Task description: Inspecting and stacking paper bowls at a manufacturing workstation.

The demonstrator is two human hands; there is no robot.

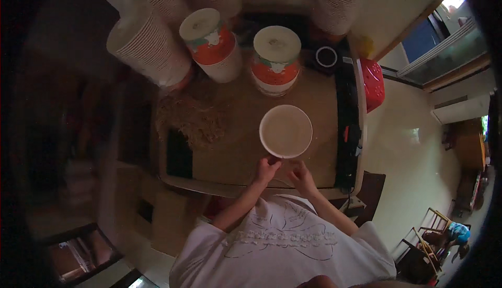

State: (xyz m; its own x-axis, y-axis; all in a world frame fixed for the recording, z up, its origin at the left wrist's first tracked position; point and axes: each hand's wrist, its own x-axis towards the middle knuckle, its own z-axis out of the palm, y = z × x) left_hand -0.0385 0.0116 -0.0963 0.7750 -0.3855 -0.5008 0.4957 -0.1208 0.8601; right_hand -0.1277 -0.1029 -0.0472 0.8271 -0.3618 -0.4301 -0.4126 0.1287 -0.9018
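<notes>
A white round paper tub stands on the brown table with its open top facing up. At its near rim, the fingers of my left hand are closed on the edge. Just to the right and slightly nearer, my right hand has its fingers pinched together below the rim. What they pinch, if anything, is too small to make out. A thin pale curved line on the table lies between the hands. Beyond the tub stands an orange, white and green tub stack, with a similar stack to its left.
Tall stacks of white tubs line the far left, with more behind. A tangled pile of brown strings lies left on the table. A tape roll and a red stool are far right. Another person is at lower right.
</notes>
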